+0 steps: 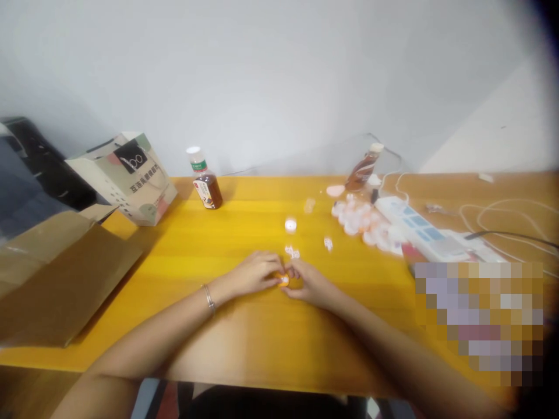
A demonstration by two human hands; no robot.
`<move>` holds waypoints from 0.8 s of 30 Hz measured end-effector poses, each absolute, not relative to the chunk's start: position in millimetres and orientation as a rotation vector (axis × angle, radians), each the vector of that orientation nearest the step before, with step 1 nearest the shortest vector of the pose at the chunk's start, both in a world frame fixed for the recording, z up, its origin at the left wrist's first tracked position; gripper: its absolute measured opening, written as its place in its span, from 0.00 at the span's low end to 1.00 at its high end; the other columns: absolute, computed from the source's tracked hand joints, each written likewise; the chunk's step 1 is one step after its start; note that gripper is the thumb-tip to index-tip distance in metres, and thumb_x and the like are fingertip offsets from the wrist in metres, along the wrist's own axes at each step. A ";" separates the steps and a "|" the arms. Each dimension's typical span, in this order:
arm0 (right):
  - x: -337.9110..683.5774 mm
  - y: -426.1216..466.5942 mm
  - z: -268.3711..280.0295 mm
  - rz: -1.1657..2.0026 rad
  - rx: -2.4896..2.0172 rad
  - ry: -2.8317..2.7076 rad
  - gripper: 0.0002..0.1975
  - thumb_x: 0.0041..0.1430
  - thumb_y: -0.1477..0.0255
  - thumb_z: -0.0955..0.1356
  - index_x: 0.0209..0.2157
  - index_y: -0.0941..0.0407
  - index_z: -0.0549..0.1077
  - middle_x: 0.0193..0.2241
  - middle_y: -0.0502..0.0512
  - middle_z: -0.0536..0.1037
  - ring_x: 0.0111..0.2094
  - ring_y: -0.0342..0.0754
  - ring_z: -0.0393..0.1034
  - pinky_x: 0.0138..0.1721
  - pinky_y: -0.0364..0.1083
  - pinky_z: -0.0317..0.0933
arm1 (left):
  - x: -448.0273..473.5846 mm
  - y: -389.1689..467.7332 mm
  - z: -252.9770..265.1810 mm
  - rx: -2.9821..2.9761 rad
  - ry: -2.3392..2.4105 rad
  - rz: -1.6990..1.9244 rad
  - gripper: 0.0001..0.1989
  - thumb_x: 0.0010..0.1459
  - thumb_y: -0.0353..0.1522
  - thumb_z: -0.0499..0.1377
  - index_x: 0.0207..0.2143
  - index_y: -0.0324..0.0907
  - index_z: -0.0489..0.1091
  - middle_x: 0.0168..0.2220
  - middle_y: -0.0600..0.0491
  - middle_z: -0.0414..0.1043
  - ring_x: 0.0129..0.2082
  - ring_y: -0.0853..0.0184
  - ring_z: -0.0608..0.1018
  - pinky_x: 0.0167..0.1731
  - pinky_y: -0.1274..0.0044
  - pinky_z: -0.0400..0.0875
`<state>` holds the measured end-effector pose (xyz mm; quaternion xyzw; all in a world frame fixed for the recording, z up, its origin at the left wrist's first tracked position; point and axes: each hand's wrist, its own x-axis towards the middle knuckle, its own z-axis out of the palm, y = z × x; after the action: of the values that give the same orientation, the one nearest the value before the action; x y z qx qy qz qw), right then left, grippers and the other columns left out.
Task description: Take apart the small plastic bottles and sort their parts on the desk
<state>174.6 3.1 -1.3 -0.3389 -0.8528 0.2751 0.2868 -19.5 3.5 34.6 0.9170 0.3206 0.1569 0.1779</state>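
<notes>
Both hands meet over the middle of the wooden table (218, 343). Between their fingertips is a small round orange piece with a white centre (284, 280); its kind is too blurred to tell. My left hand (258, 272), with a bracelet at the wrist, pinches it from the left. My right hand (308, 282) closes on it from the right, thumb and fingers curled. Just beyond the fingers lie small white parts (292, 252). A round white piece (290, 225) sits farther back, and another small white part (328, 244) lies to its right.
An open cardboard box (65, 279) and a paper bag (152, 192) stand on the left. A bottle of dark drink (207, 186) stands at the back; another bottle (364, 167) leans at the right. Nearby are a pile of round white-and-orange pieces (362, 224), a power strip (410, 218) and cables (502, 212).
</notes>
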 end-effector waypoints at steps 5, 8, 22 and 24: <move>175.5 5.2 -4.3 0.762 -0.892 -2.266 0.09 0.46 0.74 0.69 0.28 0.55 0.64 0.23 0.47 0.65 0.26 0.42 0.59 0.28 0.41 0.56 | -13.3 2.3 24.5 2.692 0.997 0.421 0.07 0.57 0.35 0.55 0.34 0.42 0.70 0.32 0.55 0.69 0.35 0.70 0.71 0.36 0.78 0.60; 176.2 7.2 -7.1 0.779 -0.884 -2.257 0.10 0.45 0.73 0.70 0.27 0.55 0.63 0.23 0.47 0.64 0.26 0.42 0.59 0.28 0.41 0.56 | -10.9 -1.3 22.5 2.761 1.055 0.419 0.08 0.59 0.36 0.54 0.34 0.43 0.70 0.32 0.56 0.69 0.34 0.70 0.71 0.34 0.77 0.58; 175.7 7.3 -6.4 0.806 -0.897 -2.245 0.10 0.43 0.78 0.68 0.26 0.55 0.61 0.23 0.46 0.63 0.25 0.42 0.58 0.28 0.41 0.56 | -4.6 -7.8 9.8 3.005 1.052 0.538 0.11 0.61 0.35 0.49 0.32 0.41 0.69 0.30 0.54 0.70 0.32 0.69 0.68 0.32 0.75 0.53; 175.6 7.1 -6.0 0.799 -0.901 -2.243 0.10 0.43 0.78 0.68 0.25 0.55 0.61 0.22 0.46 0.63 0.25 0.41 0.58 0.28 0.41 0.56 | -4.6 -7.8 11.4 2.995 1.047 0.595 0.11 0.61 0.34 0.49 0.32 0.41 0.69 0.30 0.54 0.70 0.32 0.70 0.69 0.32 0.75 0.54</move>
<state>175.6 7.1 -6.0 -0.3384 -0.8422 0.3001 0.2935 -4.6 -7.8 11.4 0.9270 0.3240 0.1840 -0.0434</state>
